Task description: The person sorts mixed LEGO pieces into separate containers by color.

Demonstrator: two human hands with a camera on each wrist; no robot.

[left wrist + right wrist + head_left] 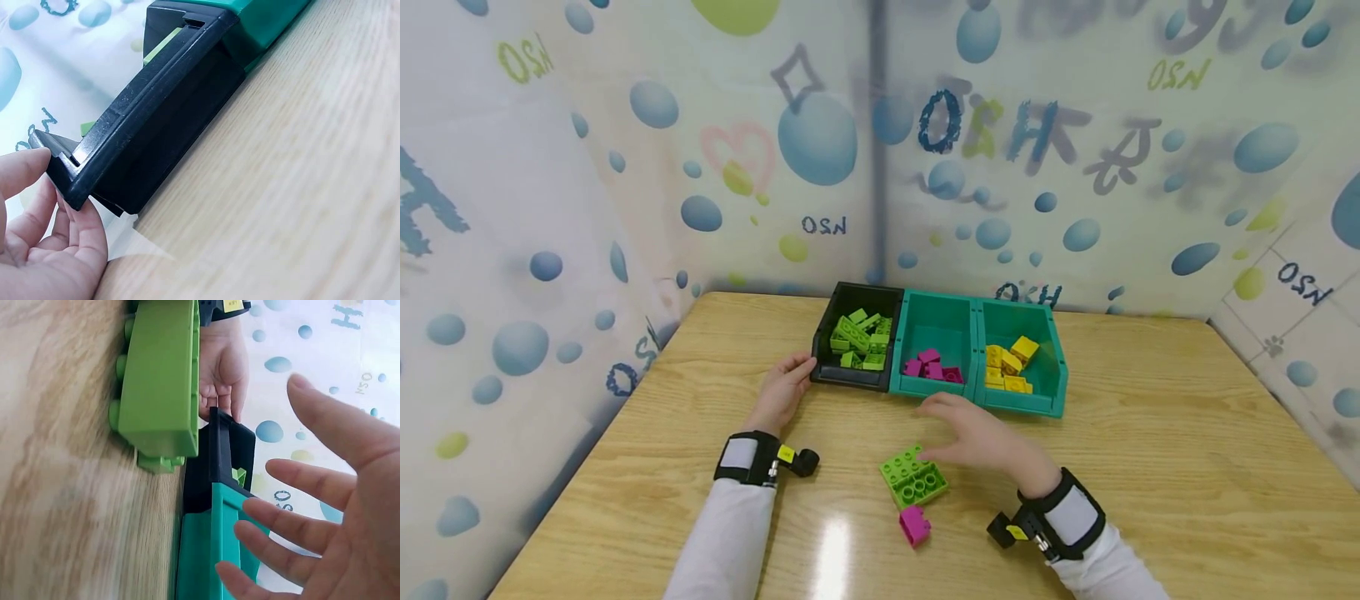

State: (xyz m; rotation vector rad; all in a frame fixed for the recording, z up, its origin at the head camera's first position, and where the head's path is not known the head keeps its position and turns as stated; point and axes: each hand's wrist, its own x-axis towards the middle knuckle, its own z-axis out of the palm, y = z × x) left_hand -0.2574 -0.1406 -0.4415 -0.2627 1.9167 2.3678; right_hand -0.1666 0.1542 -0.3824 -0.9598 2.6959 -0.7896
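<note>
My left hand (784, 388) grips the front left corner of a black bin (850, 379), thumb on the rim and fingers curled under it in the left wrist view. Several lime green toy bricks (853, 333) lie inside that bin. With fingers spread and nothing held, my right hand (973, 433) hovers just beyond two lime green bricks on the table. One green brick (901, 468) shows its studs upward; the other green brick (922, 485) shows its hollow underside. Nearer the front lies a magenta brick (914, 527) on its side.
Right of the black bin stand two joined teal bins. The left teal bin (936, 312) has several magenta bricks (932, 367), the right teal bin (1026, 404) several yellow bricks (1009, 360). A patterned curtain (820, 242) rises behind the wooden table (1165, 433).
</note>
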